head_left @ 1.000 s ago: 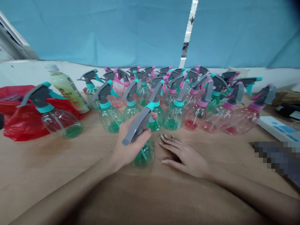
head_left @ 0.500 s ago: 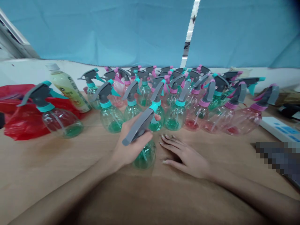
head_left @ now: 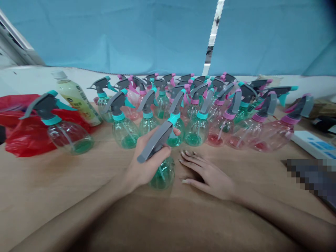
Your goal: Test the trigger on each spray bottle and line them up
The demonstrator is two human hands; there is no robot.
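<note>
My left hand (head_left: 147,157) is wrapped round the neck of a green spray bottle (head_left: 163,175) with a grey and teal trigger head. That bottle stands upright on the wooden table (head_left: 110,217), and its neck is hidden by my fingers. My right hand (head_left: 210,175) rests palm down on the table to the right of the bottle, fingers stretched out and holding nothing. Just beyond both hands stands a group of spray bottles, among them a green one (head_left: 196,131) with a teal collar and a pink one (head_left: 216,131) with a pink collar.
At the left, a separate green spray bottle (head_left: 70,138) stands before a red plastic bag (head_left: 28,136) and a pale labelled bottle (head_left: 78,99). A white and blue box (head_left: 315,141) and a pixelated dark object (head_left: 312,178) lie at the right. Blue cloth (head_left: 131,35) hangs behind.
</note>
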